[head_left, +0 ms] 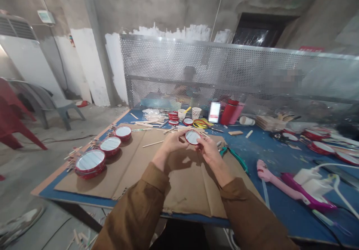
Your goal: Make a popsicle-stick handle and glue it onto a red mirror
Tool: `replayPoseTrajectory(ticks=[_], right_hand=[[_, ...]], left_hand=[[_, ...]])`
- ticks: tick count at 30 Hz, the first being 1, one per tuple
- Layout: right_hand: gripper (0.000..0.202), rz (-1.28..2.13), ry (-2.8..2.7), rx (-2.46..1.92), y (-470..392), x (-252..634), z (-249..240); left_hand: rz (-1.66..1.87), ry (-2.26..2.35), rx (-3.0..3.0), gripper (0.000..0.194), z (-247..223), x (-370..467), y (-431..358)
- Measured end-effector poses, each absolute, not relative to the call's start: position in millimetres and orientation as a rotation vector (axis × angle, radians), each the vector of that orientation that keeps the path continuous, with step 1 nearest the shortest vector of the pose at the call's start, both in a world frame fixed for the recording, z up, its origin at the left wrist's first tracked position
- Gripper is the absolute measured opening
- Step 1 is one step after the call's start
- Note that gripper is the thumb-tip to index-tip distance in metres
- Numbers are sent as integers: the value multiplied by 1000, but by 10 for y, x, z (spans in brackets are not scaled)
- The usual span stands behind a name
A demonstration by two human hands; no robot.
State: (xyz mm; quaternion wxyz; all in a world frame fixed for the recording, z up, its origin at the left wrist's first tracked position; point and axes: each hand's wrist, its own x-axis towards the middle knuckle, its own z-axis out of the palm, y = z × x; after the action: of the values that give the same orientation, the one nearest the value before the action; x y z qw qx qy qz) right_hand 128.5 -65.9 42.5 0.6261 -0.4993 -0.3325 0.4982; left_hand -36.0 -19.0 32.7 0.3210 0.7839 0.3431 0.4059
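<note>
Above the cardboard sheet (185, 190), both my hands hold a small round drum (192, 137) with a white face and a red rim, tilted toward me. Fingers of my left hand (174, 142) close around its left edge. My right hand (209, 149) pinches the lower right of the rim; whether a small part sits under those fingertips I cannot make out. Pliers with teal handles (237, 158) lie just right of my right hand. On the left of the cardboard stand three larger red drums, the nearest drum (90, 161) being the biggest, with thin wooden sticks (73, 156) beside them.
A pink glue gun (280, 181) and a purple power strip (314, 197) with white plugs lie on the right. At the back stand a red bottle (229, 111), a lit phone (214, 112) and paper cups (196, 112). A perforated metal screen (168, 63) borders the blue table.
</note>
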Motion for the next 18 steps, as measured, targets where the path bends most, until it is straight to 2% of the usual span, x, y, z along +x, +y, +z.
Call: replayPoseTrajectory(ticks=[18], right_hand=[[20,1159,-770,-1143,-643,1311,407]], left_hand=[[1095,784,2031,64,398,-364,-253]])
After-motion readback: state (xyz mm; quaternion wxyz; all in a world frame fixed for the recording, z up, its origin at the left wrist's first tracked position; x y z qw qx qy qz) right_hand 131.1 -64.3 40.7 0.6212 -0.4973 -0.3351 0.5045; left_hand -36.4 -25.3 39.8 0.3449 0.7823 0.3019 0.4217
